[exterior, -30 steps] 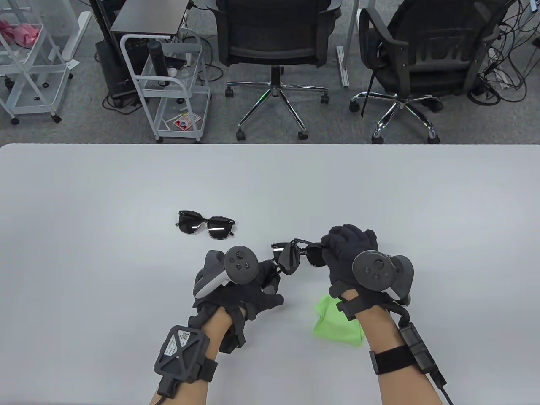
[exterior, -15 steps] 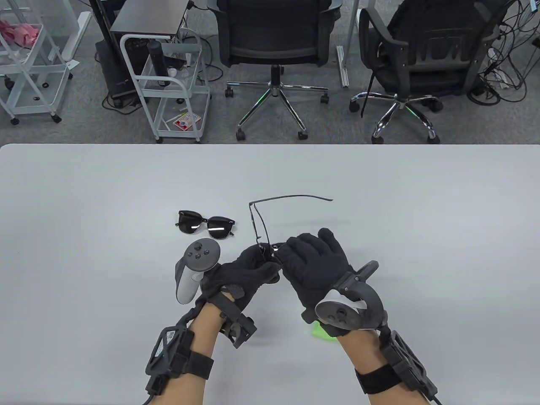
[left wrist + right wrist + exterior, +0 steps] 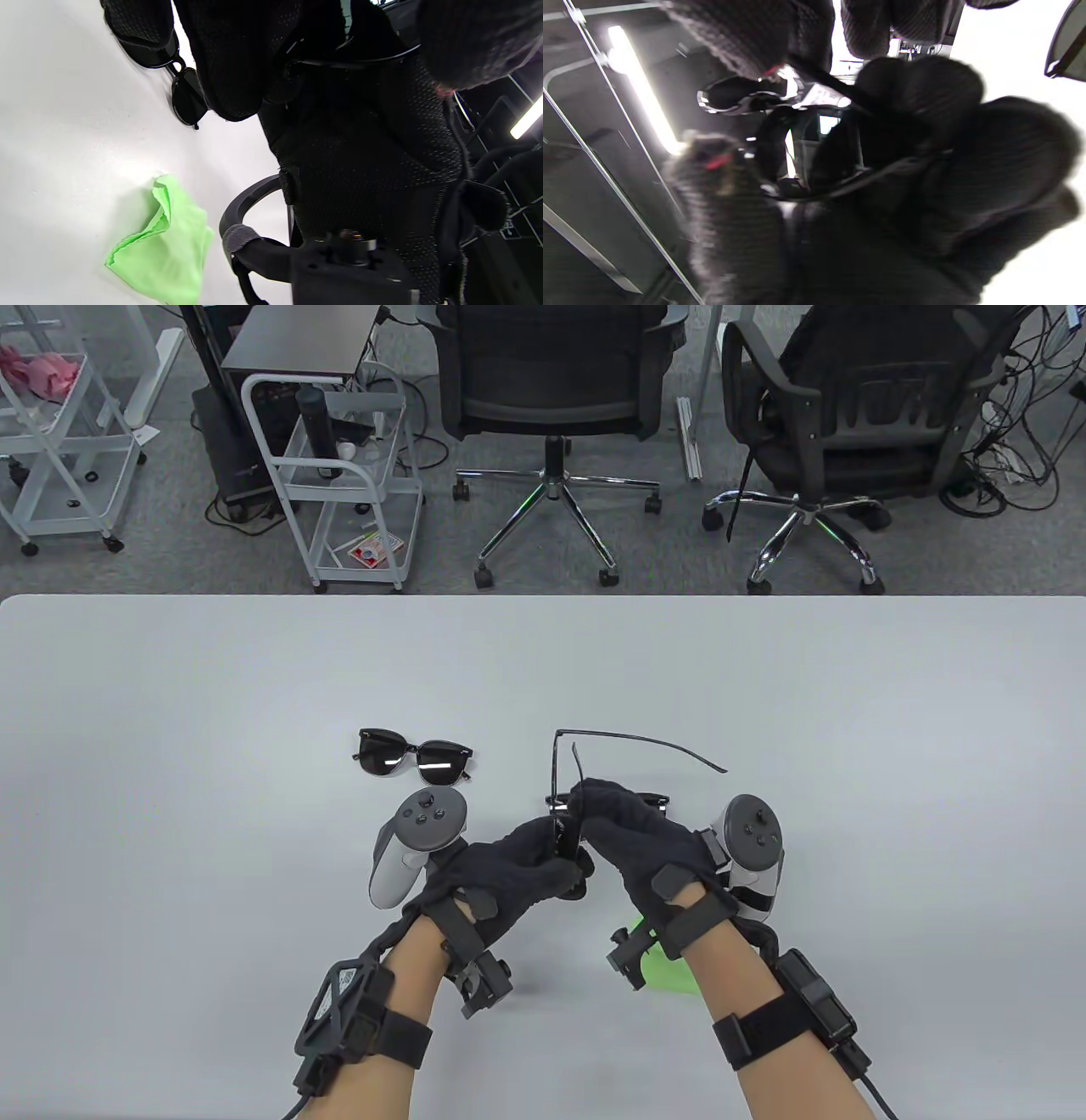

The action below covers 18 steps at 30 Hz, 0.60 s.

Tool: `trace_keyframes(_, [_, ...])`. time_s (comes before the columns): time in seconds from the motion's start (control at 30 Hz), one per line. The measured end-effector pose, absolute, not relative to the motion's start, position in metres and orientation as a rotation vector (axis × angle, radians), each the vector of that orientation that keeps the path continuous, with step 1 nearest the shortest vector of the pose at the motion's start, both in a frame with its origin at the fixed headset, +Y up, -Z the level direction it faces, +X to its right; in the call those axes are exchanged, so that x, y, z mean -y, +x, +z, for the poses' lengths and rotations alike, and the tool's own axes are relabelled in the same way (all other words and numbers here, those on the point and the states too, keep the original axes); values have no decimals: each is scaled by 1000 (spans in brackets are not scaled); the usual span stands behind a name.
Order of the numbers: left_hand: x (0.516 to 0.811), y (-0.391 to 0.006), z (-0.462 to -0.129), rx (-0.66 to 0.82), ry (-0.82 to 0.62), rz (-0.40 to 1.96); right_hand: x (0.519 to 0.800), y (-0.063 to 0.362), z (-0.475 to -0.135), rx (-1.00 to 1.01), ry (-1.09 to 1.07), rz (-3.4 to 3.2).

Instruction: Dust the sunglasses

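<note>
White table (image 3: 170,899), both hands gripping sunglasses (image 3: 594,746)

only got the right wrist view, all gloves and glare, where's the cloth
Observer: The green cloth lies on the table beside the right wrist; neither hand holds it.
Operator: any other glasses around
Observer: Yes, a second pair lies folded on the table, to the left of the hands, with nothing touching it.
Operator: who's got the pair i'm seeing
Observer: Both. The left hand and the right hand each have a grip on the held pair, with one temple arm swung open and pointing to the right.
</note>
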State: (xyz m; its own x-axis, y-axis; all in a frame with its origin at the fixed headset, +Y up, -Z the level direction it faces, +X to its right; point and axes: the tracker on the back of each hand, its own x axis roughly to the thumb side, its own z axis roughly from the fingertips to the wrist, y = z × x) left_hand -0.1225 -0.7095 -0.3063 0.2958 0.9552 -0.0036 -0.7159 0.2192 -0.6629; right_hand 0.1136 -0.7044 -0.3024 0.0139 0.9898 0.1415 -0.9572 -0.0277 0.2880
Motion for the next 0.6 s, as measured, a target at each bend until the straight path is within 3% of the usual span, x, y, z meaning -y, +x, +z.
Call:
trace_keyframes(0.3, [706,-141,-310,380,-531,1501,705,128,-304,-136,364,1452])
trace_keyframes(0.6, [704,-152,-312,293,-437,1388,703,138,-306,-171,271,1680])
